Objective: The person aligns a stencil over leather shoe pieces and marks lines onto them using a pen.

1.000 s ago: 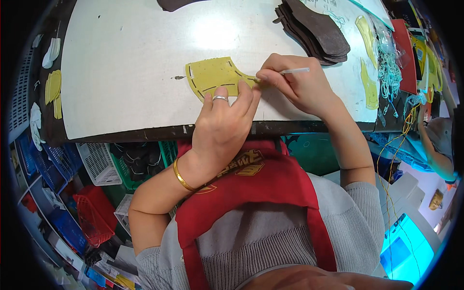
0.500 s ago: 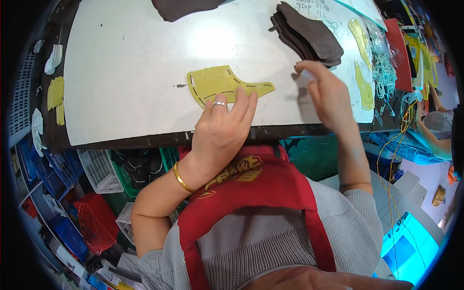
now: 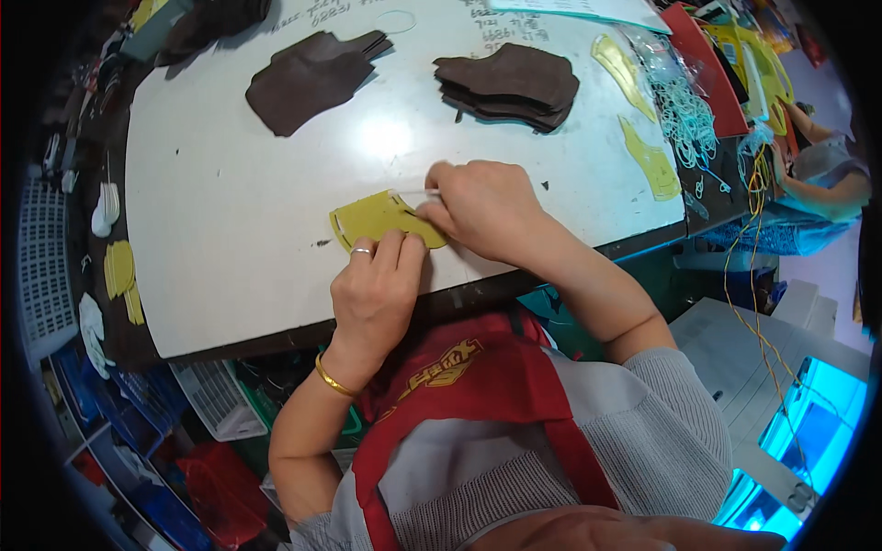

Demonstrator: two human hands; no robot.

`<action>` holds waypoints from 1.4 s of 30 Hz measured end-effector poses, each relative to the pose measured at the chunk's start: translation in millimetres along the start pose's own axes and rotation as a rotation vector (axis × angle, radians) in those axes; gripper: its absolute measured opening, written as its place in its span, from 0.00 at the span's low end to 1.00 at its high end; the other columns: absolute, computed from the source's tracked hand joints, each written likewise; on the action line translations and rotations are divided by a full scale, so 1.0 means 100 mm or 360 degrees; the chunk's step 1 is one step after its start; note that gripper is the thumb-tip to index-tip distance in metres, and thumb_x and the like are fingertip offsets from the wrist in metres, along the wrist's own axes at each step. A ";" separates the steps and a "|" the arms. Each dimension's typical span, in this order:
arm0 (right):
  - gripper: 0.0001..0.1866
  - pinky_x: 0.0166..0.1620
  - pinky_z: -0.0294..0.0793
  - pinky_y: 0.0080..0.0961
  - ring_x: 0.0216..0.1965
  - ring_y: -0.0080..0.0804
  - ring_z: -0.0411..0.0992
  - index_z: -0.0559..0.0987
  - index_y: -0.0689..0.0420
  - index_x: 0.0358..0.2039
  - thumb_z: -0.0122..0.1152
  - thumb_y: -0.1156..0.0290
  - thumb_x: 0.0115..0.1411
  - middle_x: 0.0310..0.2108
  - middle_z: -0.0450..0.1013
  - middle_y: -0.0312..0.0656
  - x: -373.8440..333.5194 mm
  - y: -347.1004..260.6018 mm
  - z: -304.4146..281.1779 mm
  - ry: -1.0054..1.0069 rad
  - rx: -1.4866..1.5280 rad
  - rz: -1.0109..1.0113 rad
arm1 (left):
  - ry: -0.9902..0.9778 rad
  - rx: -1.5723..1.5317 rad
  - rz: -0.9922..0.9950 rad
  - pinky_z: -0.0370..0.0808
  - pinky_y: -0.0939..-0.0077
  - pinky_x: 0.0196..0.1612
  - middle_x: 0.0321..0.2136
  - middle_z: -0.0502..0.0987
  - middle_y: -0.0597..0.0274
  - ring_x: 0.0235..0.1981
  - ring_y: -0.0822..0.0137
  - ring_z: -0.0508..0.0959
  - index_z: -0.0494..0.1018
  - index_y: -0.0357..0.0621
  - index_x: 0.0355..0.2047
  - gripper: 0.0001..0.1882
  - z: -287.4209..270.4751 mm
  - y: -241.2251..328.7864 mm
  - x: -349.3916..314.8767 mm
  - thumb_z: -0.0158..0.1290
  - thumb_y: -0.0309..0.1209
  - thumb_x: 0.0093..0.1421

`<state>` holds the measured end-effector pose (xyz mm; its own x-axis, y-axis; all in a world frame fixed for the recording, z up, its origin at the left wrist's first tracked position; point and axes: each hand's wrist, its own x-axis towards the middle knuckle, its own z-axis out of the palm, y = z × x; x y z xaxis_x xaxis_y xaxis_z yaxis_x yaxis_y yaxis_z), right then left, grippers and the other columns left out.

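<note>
A yellow template with slots cut along its edges lies on the white tabletop in front of me. The fingers of my left hand, one wearing a ring, are stretched out and press down on its near edge. Over the template's right part comes my right hand, closed around a thin white pen-like stick. The stick's tip is at the slot by the far upper corner of the template. My right hand hides the template's narrow end.
Two stacks of dark brown cut pieces, one left and one right, lie farther back. More yellow templates and tangled pale string sit at the right. Another person's arm shows at far right.
My right hand has come left from beside the brown stack to the template, with the white stick at its slot. The left hand stays on the template. The view has shifted, showing more tabletop.
</note>
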<state>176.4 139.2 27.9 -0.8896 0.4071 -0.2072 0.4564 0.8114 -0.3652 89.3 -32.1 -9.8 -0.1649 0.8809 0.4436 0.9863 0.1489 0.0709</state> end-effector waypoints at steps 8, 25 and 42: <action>0.11 0.43 0.78 0.42 0.40 0.46 0.80 0.87 0.44 0.40 0.62 0.58 0.61 0.35 0.83 0.42 -0.19 0.82 -0.20 0.0354 0.0188 0.0156 | 0.0362 -0.0173 0.0133 0.80 0.64 0.41 0.40 0.79 0.56 0.41 0.55 0.80 0.75 0.42 0.36 0.07 0.22 -0.70 0.62 0.57 0.25 0.56; 0.11 0.36 0.74 0.18 0.30 0.19 0.74 0.83 0.63 0.45 0.62 0.70 0.68 0.29 0.79 0.35 -0.23 0.21 0.13 -0.0085 0.1359 0.0083 | 0.0183 -0.0437 -0.0222 0.80 0.64 0.44 0.37 0.80 0.58 0.42 0.55 0.80 0.80 0.39 0.39 0.14 -0.17 -0.22 -0.48 0.64 0.21 0.49; 0.11 0.35 0.77 0.27 0.29 0.38 0.81 0.84 0.57 0.40 0.67 0.65 0.61 0.28 0.81 0.45 -0.16 0.31 0.14 -0.0036 0.0949 -0.0062 | -0.0059 -0.0177 -0.0110 0.80 0.75 0.34 0.37 0.78 0.61 0.37 0.63 0.78 0.79 0.41 0.44 0.18 -0.22 -0.26 -0.43 0.57 0.24 0.50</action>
<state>204.9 151.6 7.2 -0.9081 0.3676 -0.2005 0.3617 0.4475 -0.8179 71.0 -83.5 -10.5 -0.2307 0.8865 0.4011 0.9665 0.1611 0.1998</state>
